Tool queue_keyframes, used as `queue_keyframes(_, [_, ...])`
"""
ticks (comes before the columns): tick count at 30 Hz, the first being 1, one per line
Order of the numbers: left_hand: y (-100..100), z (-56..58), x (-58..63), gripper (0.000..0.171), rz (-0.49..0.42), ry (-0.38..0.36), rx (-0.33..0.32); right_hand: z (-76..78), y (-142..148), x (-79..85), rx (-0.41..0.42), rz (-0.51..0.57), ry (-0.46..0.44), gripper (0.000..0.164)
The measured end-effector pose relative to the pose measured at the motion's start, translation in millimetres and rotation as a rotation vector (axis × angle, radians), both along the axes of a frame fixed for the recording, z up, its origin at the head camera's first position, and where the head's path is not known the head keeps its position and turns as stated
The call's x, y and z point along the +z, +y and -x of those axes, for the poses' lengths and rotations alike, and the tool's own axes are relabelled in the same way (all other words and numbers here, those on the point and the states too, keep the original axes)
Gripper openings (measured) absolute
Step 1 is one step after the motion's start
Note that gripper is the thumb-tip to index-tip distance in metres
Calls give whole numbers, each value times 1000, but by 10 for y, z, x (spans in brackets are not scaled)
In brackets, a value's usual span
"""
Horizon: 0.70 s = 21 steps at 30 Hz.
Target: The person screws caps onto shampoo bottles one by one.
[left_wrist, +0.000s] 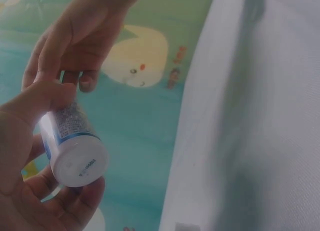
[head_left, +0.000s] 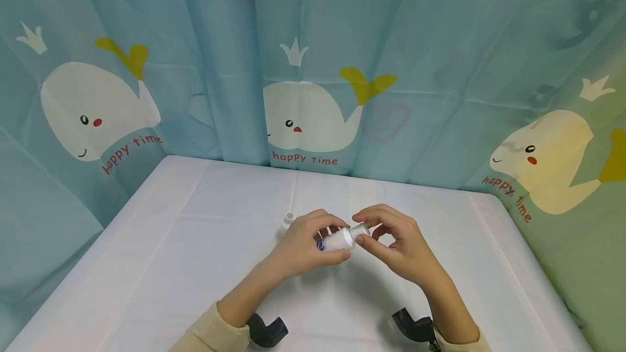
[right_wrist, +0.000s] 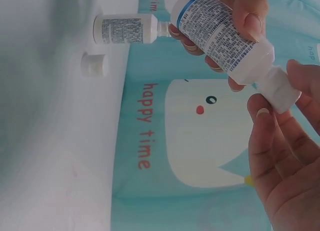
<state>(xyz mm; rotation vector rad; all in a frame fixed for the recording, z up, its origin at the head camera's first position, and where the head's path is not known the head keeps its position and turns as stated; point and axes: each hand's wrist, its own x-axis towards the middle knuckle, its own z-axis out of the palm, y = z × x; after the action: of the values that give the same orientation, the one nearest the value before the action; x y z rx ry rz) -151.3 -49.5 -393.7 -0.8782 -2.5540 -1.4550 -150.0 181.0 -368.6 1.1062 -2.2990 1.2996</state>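
Observation:
My left hand (head_left: 304,246) grips a white plastic bottle (head_left: 336,241) with a printed label, tilted in the air above the table. Its flat base (left_wrist: 80,161) faces the left wrist camera. Thumb and fingertips of my right hand (head_left: 403,246) pinch the white cap (right_wrist: 279,90) at the bottle's neck. Behind the left hand a second, similar bottle (right_wrist: 124,30) stands upright, its bare neck showing. A loose white cap (right_wrist: 94,65) sits on the table beside that bottle; the left hand hides it in the head view.
A white cloth covers the table (head_left: 161,265). Blue-green curtains (head_left: 220,58) printed with whales hang along the table's back and sides. Black curved mounts (head_left: 266,333) are worn at both wrists, low over the near part of the table.

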Motion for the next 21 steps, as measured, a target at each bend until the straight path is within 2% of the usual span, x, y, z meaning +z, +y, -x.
queue_keyframes(21, [-32,13,18,34,-8,4,8,21,29,-17,19,-17,-9,36])
